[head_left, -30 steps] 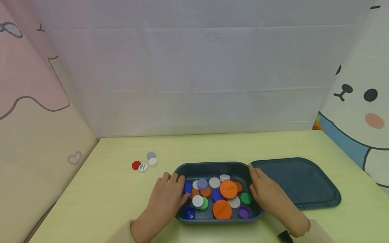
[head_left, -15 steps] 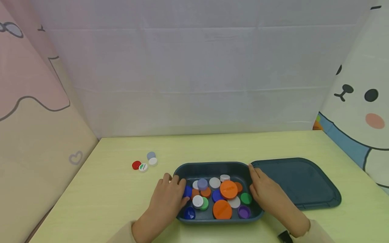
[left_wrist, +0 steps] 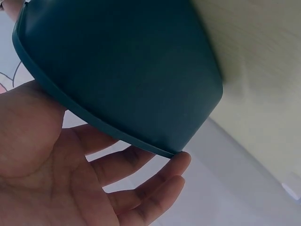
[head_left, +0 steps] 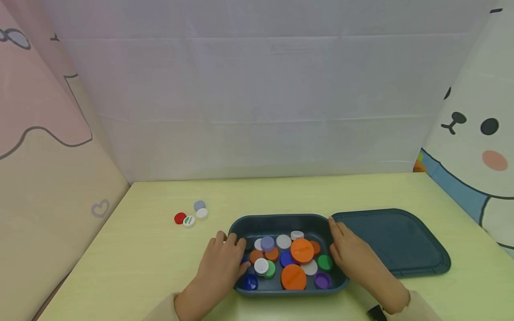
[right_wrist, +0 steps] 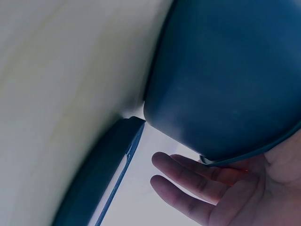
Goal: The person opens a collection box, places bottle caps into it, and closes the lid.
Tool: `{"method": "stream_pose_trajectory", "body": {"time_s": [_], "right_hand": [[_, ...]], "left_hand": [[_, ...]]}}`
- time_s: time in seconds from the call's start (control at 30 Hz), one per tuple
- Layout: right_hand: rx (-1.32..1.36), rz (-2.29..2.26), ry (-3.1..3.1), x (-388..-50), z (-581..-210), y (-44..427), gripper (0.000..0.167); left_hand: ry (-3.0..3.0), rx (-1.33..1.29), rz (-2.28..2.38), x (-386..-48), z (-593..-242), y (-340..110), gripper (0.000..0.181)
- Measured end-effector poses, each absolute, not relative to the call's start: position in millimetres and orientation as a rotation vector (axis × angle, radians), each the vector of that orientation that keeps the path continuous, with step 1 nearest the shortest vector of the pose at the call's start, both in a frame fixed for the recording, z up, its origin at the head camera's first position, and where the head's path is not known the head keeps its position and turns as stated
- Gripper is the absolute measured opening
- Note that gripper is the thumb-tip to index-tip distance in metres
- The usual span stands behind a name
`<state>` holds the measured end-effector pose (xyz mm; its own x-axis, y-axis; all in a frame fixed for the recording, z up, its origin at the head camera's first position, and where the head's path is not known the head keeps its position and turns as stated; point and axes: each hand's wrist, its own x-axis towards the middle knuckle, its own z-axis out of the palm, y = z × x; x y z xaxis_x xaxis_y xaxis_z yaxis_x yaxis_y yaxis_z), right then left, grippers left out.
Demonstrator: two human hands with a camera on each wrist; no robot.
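A dark teal plastic box (head_left: 285, 293) stands on the table, holding several bottle caps in orange, white, blue, green and purple. My left hand (head_left: 220, 263) holds its left rim, fingers bent over the edge and thumb reaching inside. A blue cap is mostly hidden beneath these fingers. On the opposite end, my right hand (head_left: 355, 254) holds the right rim, with the thumb inside near a green cap (head_left: 325, 262). From below, the left wrist view shows fingers along the box's rim (left_wrist: 94, 120); the right wrist view shows some right fingers (right_wrist: 188, 176) sticking out past the wall.
A dark teal lid (head_left: 401, 243) lies flat right of the box, close behind my right hand. Left of the box sit a red cap (head_left: 180, 218), a white cap with green print (head_left: 189, 221), a white cap (head_left: 202, 214) and a grey-blue cap (head_left: 199, 205). A fabric wall stands behind.
The blue cap by my left fingers has tipped and dropped mostly out of sight under them. My left fingers shifted very slightly; my right hand, box and lid stayed still.
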<state>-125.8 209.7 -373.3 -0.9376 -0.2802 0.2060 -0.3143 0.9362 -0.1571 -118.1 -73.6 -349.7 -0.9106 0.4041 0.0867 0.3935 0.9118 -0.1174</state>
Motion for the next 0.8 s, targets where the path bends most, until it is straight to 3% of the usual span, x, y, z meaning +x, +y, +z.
{"method": "stream_pose_trajectory", "body": {"time_s": [0.8], "right_hand": [[0.461, 0.278, -2.885, -125.5, -376.1, 210.4, 0.051]], "left_hand": [[-2.706, -0.55, -0.04, -114.7, -329.5, -84.1, 0.03]]}}
